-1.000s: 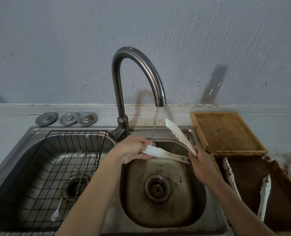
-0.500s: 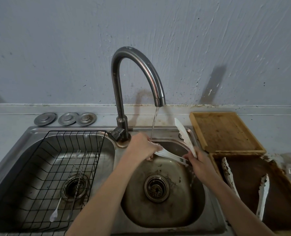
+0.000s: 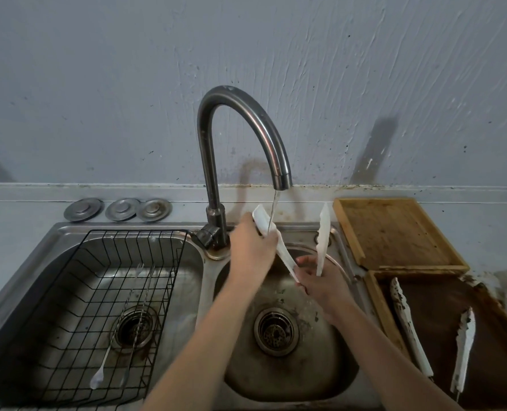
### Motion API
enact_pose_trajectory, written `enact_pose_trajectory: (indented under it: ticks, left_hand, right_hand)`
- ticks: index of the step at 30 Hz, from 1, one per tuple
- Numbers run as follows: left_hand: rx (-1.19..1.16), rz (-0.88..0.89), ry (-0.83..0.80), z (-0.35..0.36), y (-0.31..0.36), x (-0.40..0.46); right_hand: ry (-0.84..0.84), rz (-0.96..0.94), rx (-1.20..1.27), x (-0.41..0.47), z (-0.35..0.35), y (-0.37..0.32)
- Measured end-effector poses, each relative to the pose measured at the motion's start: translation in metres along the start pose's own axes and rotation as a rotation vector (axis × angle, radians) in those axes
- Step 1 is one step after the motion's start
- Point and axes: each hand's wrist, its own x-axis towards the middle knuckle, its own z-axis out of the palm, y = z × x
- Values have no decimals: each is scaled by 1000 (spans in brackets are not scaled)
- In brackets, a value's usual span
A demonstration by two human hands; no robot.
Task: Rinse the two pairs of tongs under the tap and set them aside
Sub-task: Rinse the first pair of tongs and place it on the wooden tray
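Note:
White tongs (image 3: 323, 238) are spread in a V above the right sink basin (image 3: 329, 378). My right hand (image 3: 320, 281) grips them at the hinge end, low in the V. My left hand (image 3: 250, 250) is curled round the left arm of the tongs, whose tip pokes out above my fingers. Water from the curved tap (image 3: 240, 126) falls on that left arm. A second pair of white tongs (image 3: 409, 324), speckled with dirt, lies spread in the dark wooden tray (image 3: 498, 318) at the right.
A black wire rack (image 3: 77, 298) fills the left basin, holding long thin utensils (image 3: 121, 336). Three metal plugs (image 3: 118, 209) sit on the counter behind it. A lighter wooden tray (image 3: 394, 232) lies upside down behind the dark one. A grey wall rises behind.
The tongs have swung from lying across the basin to pointing up and away. My left hand slid up along the left arm under the water; my right hand stayed at the hinge.

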Motion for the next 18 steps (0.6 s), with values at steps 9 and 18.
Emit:
enact_pose_trajectory:
  ticks: [9, 18]
  left_hand:
    - [-342, -220, -34, 41, -34, -30]
    - [-424, -250, -24, 46, -37, -39]
  right_hand:
    - [151, -62, -92, -3, 12, 13]
    - [206, -31, -127, -7, 10, 8]
